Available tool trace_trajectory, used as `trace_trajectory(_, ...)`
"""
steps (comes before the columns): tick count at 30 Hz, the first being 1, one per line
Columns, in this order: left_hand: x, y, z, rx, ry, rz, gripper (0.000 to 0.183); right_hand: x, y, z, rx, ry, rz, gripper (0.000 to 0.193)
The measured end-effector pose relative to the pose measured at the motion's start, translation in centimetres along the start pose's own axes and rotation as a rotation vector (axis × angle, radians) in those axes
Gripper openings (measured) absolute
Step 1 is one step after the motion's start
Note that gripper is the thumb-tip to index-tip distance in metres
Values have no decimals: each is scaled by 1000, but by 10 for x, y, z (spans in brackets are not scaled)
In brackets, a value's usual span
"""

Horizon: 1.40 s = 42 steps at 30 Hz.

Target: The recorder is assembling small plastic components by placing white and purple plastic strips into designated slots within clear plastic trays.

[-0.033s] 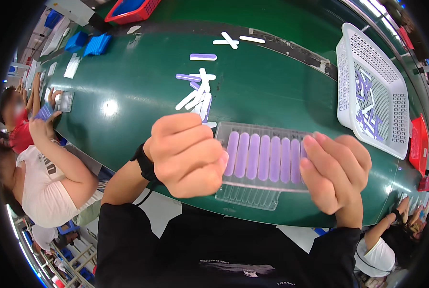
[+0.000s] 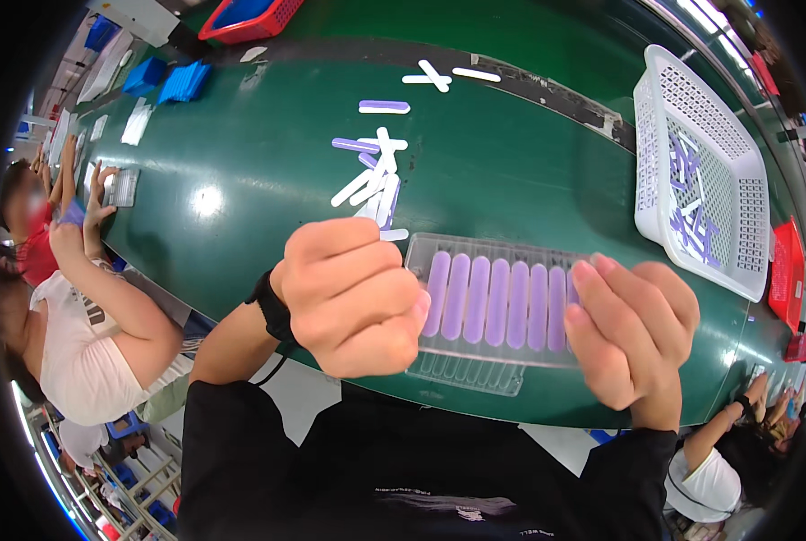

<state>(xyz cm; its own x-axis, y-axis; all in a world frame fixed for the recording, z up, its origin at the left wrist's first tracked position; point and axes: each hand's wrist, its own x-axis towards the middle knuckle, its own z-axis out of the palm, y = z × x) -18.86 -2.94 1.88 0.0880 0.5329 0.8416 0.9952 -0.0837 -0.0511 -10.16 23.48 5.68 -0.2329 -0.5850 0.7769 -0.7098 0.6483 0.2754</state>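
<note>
Both my hands hold a clear plastic tray (image 2: pixel 430 246) above the near edge of the table. Inside it stand several purple round-ended strips (image 2: pixel 497 302), side by side in a row. My left hand (image 2: pixel 353 298) is curled closed at the tray's left end, its thumb against the edge. At the right end, the fingers of my right hand (image 2: pixel 633 329) grip the tray and cover the last strip in part. Below it on the table lies a second clear tray (image 2: pixel 470 374) with grooves, partly hidden by the held one.
Loose white and purple strips (image 2: pixel 383 171) lie in a pile beyond my left hand on the green table (image 2: pixel 267 135). At right stands a white perforated basket (image 2: pixel 651 171) with more strips. Red baskets (image 2: pixel 786 270) and blue boxes (image 2: pixel 184 84) lie farther out. Co-workers (image 2: pixel 87 352) sit at both sides.
The held tray has dropped very slightly and shifted a little in my hands. The left co-worker's hands have moved. Both of my hands keep their hold.
</note>
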Motion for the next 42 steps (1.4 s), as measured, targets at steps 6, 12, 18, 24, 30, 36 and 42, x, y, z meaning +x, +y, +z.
trace_trajectory(6,-2,8,-2,22,-2,-15,35,-2,-8,-6,-45,-38,8,7)
trace_trajectory(12,-3,9,-4,52,-32,-2,34,-3,-8,-9,-48,-77,25,6)
trace_trajectory(18,-7,17,-9,37,-50,-11,36,0,-12,-17,-110,-116,54,7)
trace_trajectory(24,-4,18,-9,30,-18,4,33,0,-12,-18,-118,-126,19,7)
trace_trajectory(30,-2,25,-12,8,-38,-89,38,0,-15,-20,-120,-157,32,8)
trace_trajectory(36,-5,16,-5,45,9,23,36,0,-12,-17,-121,-130,23,8)
trace_trajectory(42,-9,12,-6,24,-9,-5,34,-3,-10,-6,-92,-80,60,10)
